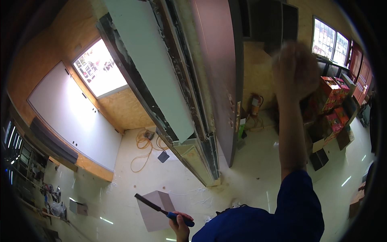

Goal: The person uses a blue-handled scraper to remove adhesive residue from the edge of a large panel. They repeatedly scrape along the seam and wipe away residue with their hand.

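My left hand (180, 228) is closed around the blue handle of a chisel (161, 209), low over the pale glossy floor (250, 173). My right hand (296, 70) is raised and blurred (I cannot tell its grip). A door frame (177, 101) and brown door (217, 72) stand ahead. An orange cable (143, 147) lies coiled on the floor; chipboard walls (125, 109) surround.

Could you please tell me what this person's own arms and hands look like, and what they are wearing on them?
Both hands are bare, with no gloves. The right hand is motion-blurred; its forearm is uncovered, and a dark blue sleeve reaches to about the elbow. The left hand shows only to the wrist, with no watch or ring that I can make out.
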Demonstrator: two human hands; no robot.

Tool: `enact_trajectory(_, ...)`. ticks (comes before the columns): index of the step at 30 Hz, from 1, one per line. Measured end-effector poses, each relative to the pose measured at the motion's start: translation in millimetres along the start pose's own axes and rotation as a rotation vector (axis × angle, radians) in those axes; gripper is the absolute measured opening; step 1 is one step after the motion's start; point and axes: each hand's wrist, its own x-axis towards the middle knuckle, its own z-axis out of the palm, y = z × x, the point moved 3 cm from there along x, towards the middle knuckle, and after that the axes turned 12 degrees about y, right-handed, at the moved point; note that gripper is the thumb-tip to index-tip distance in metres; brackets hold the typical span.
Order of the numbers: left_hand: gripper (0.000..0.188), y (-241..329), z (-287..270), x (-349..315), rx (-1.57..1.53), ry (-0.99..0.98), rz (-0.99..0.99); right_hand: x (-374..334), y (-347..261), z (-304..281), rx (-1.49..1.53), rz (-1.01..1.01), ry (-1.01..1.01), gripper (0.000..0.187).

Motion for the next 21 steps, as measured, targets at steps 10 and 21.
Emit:
enact_trajectory(10,0.034,15,58,20,-0.238,-0.463,-0.04,-328,-2,-85,-0.286,0.811,-1.159,0.028)
enact_trajectory(21,0.05,86,210,56,-0.876,-0.674,-0.092,-337,-10,-107,-0.098,1.144,-0.916,0.007)
